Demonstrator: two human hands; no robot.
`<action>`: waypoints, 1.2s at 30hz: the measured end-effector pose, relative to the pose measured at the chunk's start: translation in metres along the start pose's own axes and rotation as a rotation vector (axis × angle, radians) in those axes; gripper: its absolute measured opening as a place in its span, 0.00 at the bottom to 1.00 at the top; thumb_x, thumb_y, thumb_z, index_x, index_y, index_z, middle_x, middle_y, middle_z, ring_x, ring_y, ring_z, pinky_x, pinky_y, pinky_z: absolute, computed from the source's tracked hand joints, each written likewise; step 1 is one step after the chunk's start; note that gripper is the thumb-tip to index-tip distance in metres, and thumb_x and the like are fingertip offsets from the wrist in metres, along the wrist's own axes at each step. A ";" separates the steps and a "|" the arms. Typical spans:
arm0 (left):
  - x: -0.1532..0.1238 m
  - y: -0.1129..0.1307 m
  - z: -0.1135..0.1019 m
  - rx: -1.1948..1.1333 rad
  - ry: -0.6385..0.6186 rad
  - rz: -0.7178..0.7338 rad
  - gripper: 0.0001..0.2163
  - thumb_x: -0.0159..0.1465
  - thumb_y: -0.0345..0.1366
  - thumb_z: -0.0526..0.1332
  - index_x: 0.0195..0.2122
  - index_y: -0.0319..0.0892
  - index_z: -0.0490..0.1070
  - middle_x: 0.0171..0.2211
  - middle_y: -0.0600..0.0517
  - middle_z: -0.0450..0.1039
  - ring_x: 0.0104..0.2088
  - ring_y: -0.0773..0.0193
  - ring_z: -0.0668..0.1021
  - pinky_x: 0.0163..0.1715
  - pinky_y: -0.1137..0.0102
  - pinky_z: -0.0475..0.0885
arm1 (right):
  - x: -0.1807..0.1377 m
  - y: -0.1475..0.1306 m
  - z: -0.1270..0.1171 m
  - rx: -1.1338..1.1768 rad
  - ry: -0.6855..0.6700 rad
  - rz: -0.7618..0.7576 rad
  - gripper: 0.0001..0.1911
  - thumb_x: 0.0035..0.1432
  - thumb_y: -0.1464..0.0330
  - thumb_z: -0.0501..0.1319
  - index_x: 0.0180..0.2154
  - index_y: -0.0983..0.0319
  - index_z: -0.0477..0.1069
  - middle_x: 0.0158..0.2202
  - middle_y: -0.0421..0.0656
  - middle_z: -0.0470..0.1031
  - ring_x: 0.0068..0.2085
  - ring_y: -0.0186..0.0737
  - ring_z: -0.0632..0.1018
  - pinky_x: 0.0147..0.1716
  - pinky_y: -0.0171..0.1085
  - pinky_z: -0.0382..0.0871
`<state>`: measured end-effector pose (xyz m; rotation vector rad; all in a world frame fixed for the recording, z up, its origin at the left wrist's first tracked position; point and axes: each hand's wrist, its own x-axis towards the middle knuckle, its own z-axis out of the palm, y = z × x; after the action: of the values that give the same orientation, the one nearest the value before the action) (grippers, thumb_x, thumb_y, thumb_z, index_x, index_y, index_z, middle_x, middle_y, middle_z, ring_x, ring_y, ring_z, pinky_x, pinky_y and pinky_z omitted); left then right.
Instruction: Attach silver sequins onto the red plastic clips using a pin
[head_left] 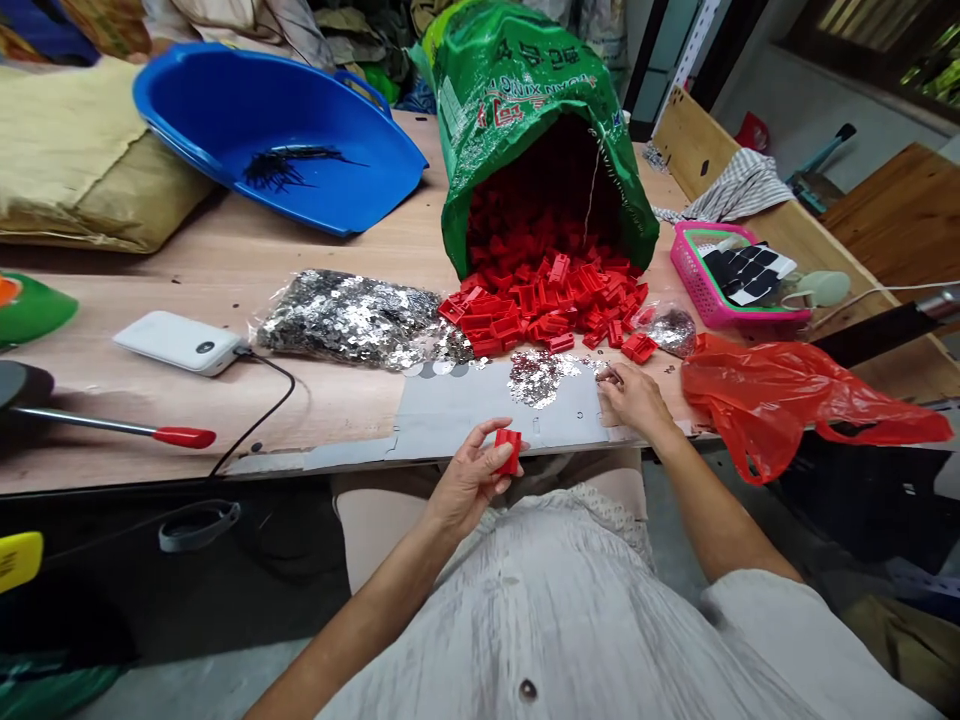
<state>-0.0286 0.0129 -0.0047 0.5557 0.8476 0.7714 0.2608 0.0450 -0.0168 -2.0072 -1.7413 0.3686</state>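
My left hand (471,478) holds a small red plastic housing (508,452) between thumb and fingers, just in front of the table edge. Over the right end of a grey sheet (450,405), my right hand (636,400) has its fingertips pinched together; whatever is in them is too small to make out. Beside those fingertips lies a loose pile of small shiny metal pieces (536,378). Behind it, a heap of red plastic housings (555,300) spills from the mouth of a green woven sack (517,130).
Left of the heap lies a clear bag of metal pieces (345,315), with a white power bank (180,342) and its cable nearby. A blue basin (360,170) holds thin black pieces. On the right are a pink basket (697,285) and a red plastic bag (780,400). A red-tipped lever (184,437) juts in from the left.
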 end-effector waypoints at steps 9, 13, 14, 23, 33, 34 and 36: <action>0.002 -0.010 -0.006 0.320 0.036 0.125 0.10 0.55 0.41 0.69 0.32 0.41 0.75 0.28 0.54 0.73 0.27 0.71 0.70 0.28 0.75 0.63 | 0.007 0.008 0.012 -0.033 0.001 -0.015 0.07 0.57 0.69 0.57 0.37 0.60 0.72 0.38 0.45 0.74 0.40 0.42 0.74 0.42 0.38 0.66; -0.002 -0.006 -0.007 0.310 0.024 0.115 0.10 0.56 0.42 0.68 0.34 0.40 0.77 0.31 0.52 0.74 0.31 0.68 0.72 0.30 0.74 0.65 | 0.010 0.021 0.006 0.220 0.015 0.045 0.09 0.55 0.65 0.56 0.37 0.61 0.71 0.34 0.41 0.75 0.36 0.38 0.74 0.39 0.36 0.67; -0.003 -0.005 -0.006 0.290 0.020 0.109 0.10 0.56 0.41 0.69 0.35 0.41 0.76 0.32 0.52 0.75 0.31 0.67 0.73 0.30 0.74 0.66 | 0.009 0.025 0.005 0.256 0.014 0.064 0.10 0.55 0.65 0.56 0.37 0.61 0.71 0.35 0.41 0.75 0.36 0.38 0.74 0.39 0.36 0.68; -0.005 -0.005 -0.007 0.435 0.139 0.313 0.18 0.53 0.38 0.71 0.42 0.44 0.67 0.38 0.52 0.74 0.33 0.64 0.77 0.29 0.72 0.71 | -0.014 0.050 -0.019 0.064 -0.040 0.146 0.10 0.58 0.66 0.56 0.42 0.59 0.69 0.40 0.45 0.78 0.40 0.43 0.77 0.41 0.39 0.67; -0.009 -0.002 -0.005 0.916 0.252 0.623 0.13 0.53 0.36 0.71 0.40 0.46 0.74 0.38 0.50 0.76 0.36 0.59 0.77 0.42 0.67 0.71 | -0.015 0.043 -0.013 -0.034 0.035 0.110 0.08 0.57 0.66 0.58 0.38 0.59 0.73 0.36 0.43 0.78 0.36 0.41 0.76 0.39 0.39 0.67; -0.009 -0.001 -0.003 0.892 0.241 0.624 0.14 0.53 0.36 0.71 0.40 0.46 0.74 0.38 0.50 0.76 0.38 0.58 0.77 0.42 0.67 0.71 | -0.014 0.042 -0.012 -0.050 0.035 0.105 0.08 0.57 0.66 0.58 0.37 0.59 0.73 0.36 0.43 0.78 0.37 0.42 0.76 0.40 0.39 0.67; -0.011 0.001 -0.001 0.822 0.217 0.616 0.15 0.52 0.36 0.71 0.41 0.46 0.76 0.41 0.49 0.76 0.41 0.57 0.76 0.44 0.67 0.71 | -0.013 0.042 -0.011 -0.057 0.052 0.081 0.07 0.58 0.66 0.58 0.35 0.59 0.74 0.36 0.45 0.78 0.38 0.43 0.76 0.40 0.40 0.67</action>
<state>-0.0345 0.0053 0.0004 1.5324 1.2153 1.0394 0.3000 0.0265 -0.0290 -2.1133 -1.6604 0.2935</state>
